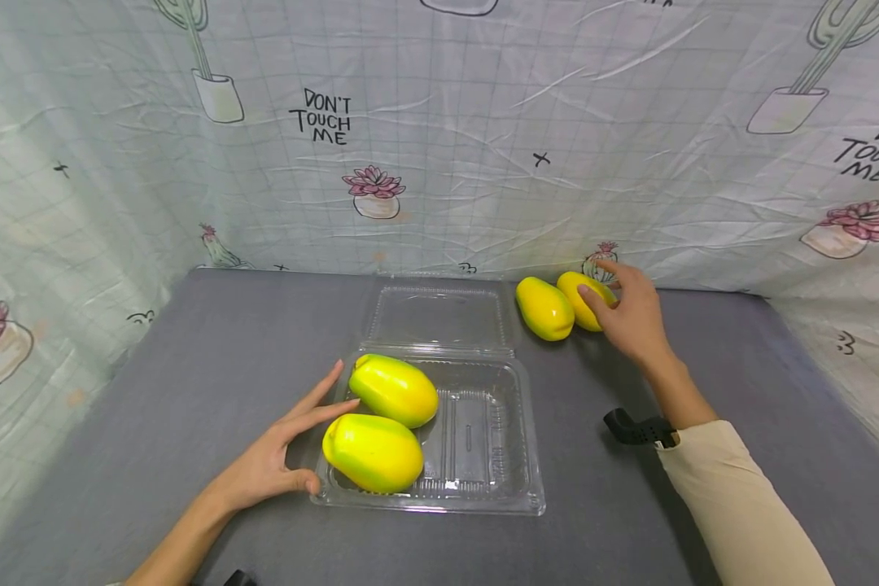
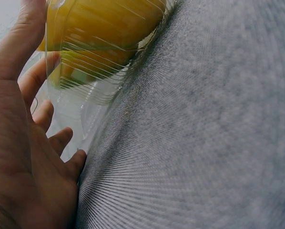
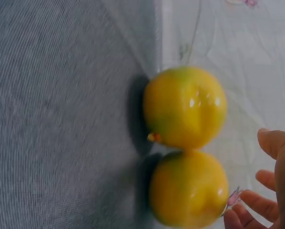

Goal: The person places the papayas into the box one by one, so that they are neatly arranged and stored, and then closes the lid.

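Note:
A clear plastic clamshell box [image 1: 525,488] lies with its lid folded back on the grey table. Inside its left half are two yellow-green papayas, a front one [image 1: 373,454] and a rear one [image 1: 394,391]. My left hand [image 1: 274,456] is at the box's left side, fingers spread and fairly straight, thumb by the front left corner. Two more papayas sit side by side at the back right, a left one [image 1: 545,309] and a right one [image 1: 582,297]. Over the right one reaches my right hand [image 1: 633,317], thumb and fingers apart; the right wrist view shows a gap between hand and fruit.
The box's open lid [image 1: 439,317] lies flat toward the back, just left of the loose papayas. A printed cloth [image 1: 454,163] hangs behind the table [image 1: 212,350] and along its sides. A black strap [image 1: 637,427] sits on the right wrist.

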The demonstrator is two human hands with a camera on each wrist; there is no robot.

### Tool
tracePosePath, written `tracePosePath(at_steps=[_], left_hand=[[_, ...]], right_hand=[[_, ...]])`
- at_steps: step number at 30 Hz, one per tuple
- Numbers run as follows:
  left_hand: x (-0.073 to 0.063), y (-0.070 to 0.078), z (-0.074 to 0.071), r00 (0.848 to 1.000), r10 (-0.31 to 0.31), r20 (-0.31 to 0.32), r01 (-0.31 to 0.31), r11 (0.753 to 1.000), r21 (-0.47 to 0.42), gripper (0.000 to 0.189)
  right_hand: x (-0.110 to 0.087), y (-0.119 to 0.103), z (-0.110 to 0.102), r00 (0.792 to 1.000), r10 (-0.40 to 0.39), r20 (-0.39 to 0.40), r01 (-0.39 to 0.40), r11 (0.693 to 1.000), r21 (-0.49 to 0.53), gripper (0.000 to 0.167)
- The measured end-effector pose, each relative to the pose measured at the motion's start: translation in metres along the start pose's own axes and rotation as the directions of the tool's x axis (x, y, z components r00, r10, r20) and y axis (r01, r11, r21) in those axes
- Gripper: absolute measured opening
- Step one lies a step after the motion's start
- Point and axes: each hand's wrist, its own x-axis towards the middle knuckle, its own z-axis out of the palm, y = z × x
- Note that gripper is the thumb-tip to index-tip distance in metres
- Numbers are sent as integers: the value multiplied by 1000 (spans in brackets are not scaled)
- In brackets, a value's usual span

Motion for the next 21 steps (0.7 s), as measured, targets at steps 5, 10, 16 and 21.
tracePosePath(at_steps=[5, 10, 16, 21], left_hand=[[0, -1, 1, 1000, 1, -1, -1, 1000, 5, 89], [0, -1, 1, 1000, 7, 0, -7, 1000, 5, 89], [-1, -1, 2, 1000, 5, 0, -5, 1000, 3, 89], [-1, -2, 2, 1000, 3, -1, -3, 1000, 5, 89]], right_hand=[[2, 14, 0, 1000, 20, 11, -20, 1000, 1, 57], [2, 25, 0, 999, 22, 27, -21, 1000, -18, 61], [1, 31, 0, 992, 54, 110, -51, 998, -34, 67], [0, 35, 2, 984, 69, 166, -62, 997, -42, 68]])
